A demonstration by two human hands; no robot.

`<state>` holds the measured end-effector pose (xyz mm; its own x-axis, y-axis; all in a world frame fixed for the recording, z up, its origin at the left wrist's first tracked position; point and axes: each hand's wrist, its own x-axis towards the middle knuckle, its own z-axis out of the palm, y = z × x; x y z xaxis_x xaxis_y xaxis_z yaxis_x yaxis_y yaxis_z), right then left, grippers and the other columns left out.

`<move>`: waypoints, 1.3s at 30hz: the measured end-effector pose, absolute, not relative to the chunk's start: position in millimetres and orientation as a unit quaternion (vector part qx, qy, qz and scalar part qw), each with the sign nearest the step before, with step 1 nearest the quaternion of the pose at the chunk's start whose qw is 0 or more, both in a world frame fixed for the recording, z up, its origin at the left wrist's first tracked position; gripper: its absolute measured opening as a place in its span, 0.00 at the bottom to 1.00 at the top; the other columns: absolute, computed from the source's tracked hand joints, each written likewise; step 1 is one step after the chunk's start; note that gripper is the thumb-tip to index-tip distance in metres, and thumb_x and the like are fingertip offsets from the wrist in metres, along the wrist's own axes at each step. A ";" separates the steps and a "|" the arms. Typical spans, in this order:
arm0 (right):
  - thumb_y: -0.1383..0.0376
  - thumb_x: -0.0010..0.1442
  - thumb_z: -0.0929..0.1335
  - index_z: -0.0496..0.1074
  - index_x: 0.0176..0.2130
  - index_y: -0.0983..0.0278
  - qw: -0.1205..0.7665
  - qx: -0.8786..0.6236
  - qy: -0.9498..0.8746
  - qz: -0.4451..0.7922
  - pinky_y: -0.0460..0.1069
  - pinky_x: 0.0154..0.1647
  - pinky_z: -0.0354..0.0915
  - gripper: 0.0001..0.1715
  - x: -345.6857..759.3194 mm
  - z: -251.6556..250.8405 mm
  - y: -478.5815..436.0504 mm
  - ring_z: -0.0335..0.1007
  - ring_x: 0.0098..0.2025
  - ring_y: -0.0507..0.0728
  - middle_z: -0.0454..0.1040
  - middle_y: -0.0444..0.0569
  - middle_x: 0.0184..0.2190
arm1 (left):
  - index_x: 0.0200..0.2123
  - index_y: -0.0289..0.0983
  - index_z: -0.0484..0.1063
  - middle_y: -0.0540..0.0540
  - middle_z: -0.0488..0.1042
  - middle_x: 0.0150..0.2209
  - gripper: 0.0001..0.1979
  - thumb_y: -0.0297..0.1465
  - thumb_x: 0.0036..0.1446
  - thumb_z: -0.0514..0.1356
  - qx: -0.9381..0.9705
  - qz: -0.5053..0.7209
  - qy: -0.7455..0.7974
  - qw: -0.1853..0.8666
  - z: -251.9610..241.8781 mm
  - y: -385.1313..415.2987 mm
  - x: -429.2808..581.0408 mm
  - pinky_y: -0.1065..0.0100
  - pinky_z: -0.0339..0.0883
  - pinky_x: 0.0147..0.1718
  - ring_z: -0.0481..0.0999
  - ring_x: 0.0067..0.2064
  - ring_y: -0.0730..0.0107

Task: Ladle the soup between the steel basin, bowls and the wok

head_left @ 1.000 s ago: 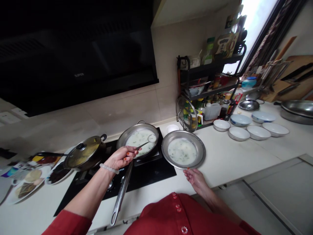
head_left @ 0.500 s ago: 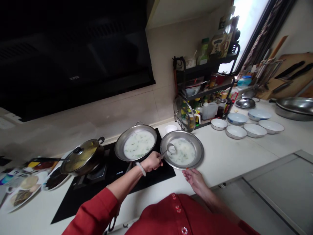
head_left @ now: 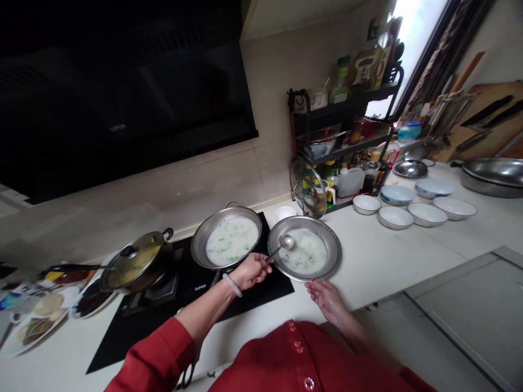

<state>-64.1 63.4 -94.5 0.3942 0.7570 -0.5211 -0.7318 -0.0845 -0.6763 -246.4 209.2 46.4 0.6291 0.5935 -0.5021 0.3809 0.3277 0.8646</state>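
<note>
My left hand is closed around the handle of a metal ladle. The ladle's head sits over the left part of a wide steel basin of white soup with green bits. My right hand pinches the near rim of this basin, fingertips at the edge; the thumb's exact hold is hard to make out. To the left, a steel wok with similar white soup stands on the black hob, just behind my left hand.
A lidded pan stands on the hob's left, beside plates of food. A glass lid leans against the spice rack. Several bowls sit on the counter to the right, near a steel pan.
The ladle head has shifted slightly up and its bowl has turned, now looking darker. My right hand stays at the basin's rim. The camera view has moved a little.
</note>
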 end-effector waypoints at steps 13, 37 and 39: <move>0.66 0.38 0.77 0.70 0.23 0.62 0.670 -0.499 -0.020 0.549 0.45 0.24 0.63 0.13 -62.3 -94.5 63.8 0.71 0.25 0.52 0.78 0.48 0.24 | 0.34 0.26 0.71 0.50 0.65 0.22 0.09 0.16 0.49 0.55 0.413 0.268 0.443 0.749 104.6 249.6 -329.9 0.82 0.41 0.09 0.50 0.15 0.88; 0.66 0.36 0.77 0.70 0.22 0.62 0.667 -0.502 -0.022 0.551 0.46 0.25 0.63 0.13 -61.9 -91.0 64.0 0.71 0.25 0.53 0.78 0.48 0.24 | 0.37 0.27 0.66 0.52 0.62 0.22 0.11 0.14 0.56 0.47 0.292 0.234 0.512 0.773 84.3 281.8 -348.0 0.84 0.41 0.08 0.51 0.13 0.89; 0.66 0.35 0.77 0.70 0.22 0.62 0.668 -0.497 -0.017 0.553 0.45 0.24 0.62 0.14 -61.5 -90.8 64.2 0.70 0.25 0.52 0.78 0.48 0.24 | 0.40 0.28 0.65 0.52 0.62 0.22 0.12 0.15 0.57 0.46 0.274 0.234 0.506 0.784 86.7 280.0 -352.5 0.84 0.41 0.08 0.51 0.13 0.88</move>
<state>-61.5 64.2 -90.8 0.3867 0.7564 -0.5275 -0.7221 -0.1075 -0.6834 -352.5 280.0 86.7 0.3783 0.6437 -0.6652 -0.0896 0.7407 0.6658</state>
